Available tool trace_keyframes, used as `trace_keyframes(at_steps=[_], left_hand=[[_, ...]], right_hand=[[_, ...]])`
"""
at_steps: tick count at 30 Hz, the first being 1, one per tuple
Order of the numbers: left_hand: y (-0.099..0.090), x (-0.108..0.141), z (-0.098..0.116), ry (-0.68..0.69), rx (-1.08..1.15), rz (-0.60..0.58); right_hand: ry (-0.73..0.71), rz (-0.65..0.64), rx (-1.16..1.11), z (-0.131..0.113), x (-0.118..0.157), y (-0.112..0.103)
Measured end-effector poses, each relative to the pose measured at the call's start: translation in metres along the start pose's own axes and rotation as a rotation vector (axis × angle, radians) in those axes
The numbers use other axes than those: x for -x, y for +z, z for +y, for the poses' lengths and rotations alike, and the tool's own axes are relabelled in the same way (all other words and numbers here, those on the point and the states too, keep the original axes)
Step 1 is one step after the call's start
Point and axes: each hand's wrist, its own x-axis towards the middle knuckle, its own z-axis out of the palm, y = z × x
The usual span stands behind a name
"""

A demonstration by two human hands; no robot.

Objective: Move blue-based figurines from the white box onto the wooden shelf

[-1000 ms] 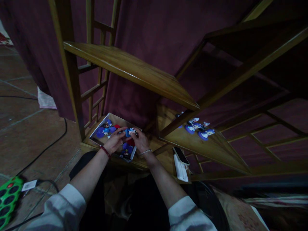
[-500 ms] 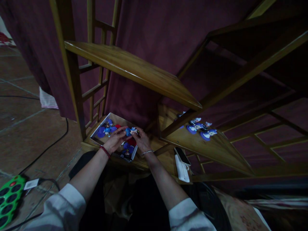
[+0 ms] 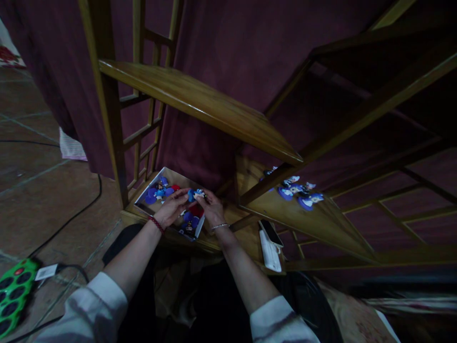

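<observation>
Blue and white, a small figurine (image 3: pixel 197 194) is lower centre in the frame, over an open box (image 3: pixel 174 175); our left hand (image 3: pixel 171 209) and right hand (image 3: pixel 213 210) pinch it, likely for steadiness.

A phone (image 3: pixel 270 232) with a dark screen lies right next to a white object (image 3: pixel 270 253). A purplish curtain (image 3: pixel 214 43) hangs behind, a pale cloth (image 3: pixel 72 145) at its lower edge. On the tiled floor (image 3: pixel 53 195), a black cable (image 3: pixel 100 186) runs to a green device (image 3: pixel 16 293) with dark ovals.
</observation>
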Motion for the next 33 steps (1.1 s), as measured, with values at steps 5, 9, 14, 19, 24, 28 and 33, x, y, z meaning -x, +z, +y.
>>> trace_keyframes(at_steps=[5,9,14,19,24,28,33], left_hand=[[0.001,0.000,0.001,0.000,0.000,-0.012],[0.003,0.002,0.003,-0.003,-0.022,-0.010],[0.003,0.003,0.003,-0.014,-0.041,-0.004],[0.002,0.003,0.002,-0.019,-0.038,0.010],[0.002,0.002,0.001,-0.020,-0.017,0.043],[0.001,0.002,0.001,-0.020,-0.019,0.049],[0.000,0.001,-0.001,-0.023,-0.027,0.064]], right_hand=[[0.001,0.000,-0.010,-0.008,0.002,0.000],[0.028,-0.009,-0.025,-0.009,0.000,-0.001],[0.040,-0.035,-0.030,-0.007,-0.003,-0.004],[-0.007,-0.095,-0.010,-0.014,-0.004,-0.007],[-0.039,-0.118,0.094,-0.013,-0.006,-0.009],[-0.070,-0.137,0.115,-0.012,-0.008,-0.009],[-0.109,-0.159,0.188,-0.022,-0.005,-0.010]])
